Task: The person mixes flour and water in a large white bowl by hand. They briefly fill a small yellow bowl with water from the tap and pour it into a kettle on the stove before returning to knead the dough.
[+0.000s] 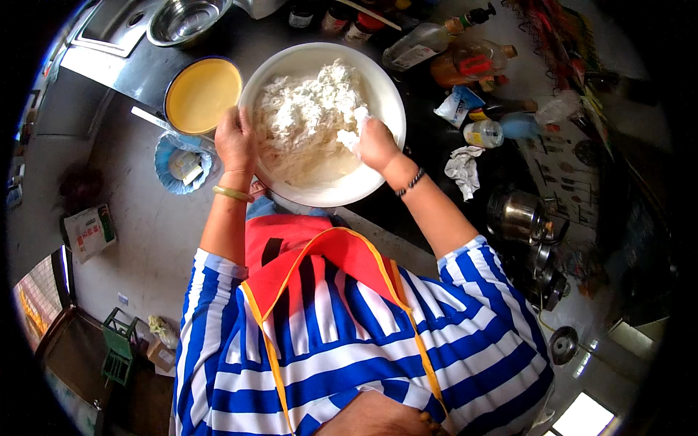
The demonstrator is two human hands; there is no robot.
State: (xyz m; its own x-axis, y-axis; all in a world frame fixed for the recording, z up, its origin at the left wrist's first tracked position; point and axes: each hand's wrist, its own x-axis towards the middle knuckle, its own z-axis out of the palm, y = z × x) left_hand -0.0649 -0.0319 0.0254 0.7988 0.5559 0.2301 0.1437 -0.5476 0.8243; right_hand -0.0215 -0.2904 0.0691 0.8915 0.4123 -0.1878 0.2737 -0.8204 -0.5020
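Observation:
A large white basin (391,92) holds a clumpy mix of flour and dough (313,103), piled dry and white at the far side and wetter towards the near side. My left hand (236,140) grips the basin's left rim, thumb on the edge. Inside the right part of the basin is my right hand (376,143), its fingers coated with white dough and touching the mix. Whether those fingers close around a clump cannot be told. Left of the basin stands a yellow enamel bowl (203,97) with a dark blue rim, close to my left hand.
On the dark counter's right side stand a clear pump bottle (417,48), an oil bottle (463,64), a glass jar (483,134), a crumpled white cloth (464,170) and a metal kettle (512,214). Steel bowl (188,20) and sink (112,24) are far left. A lined bin (182,163) sits below.

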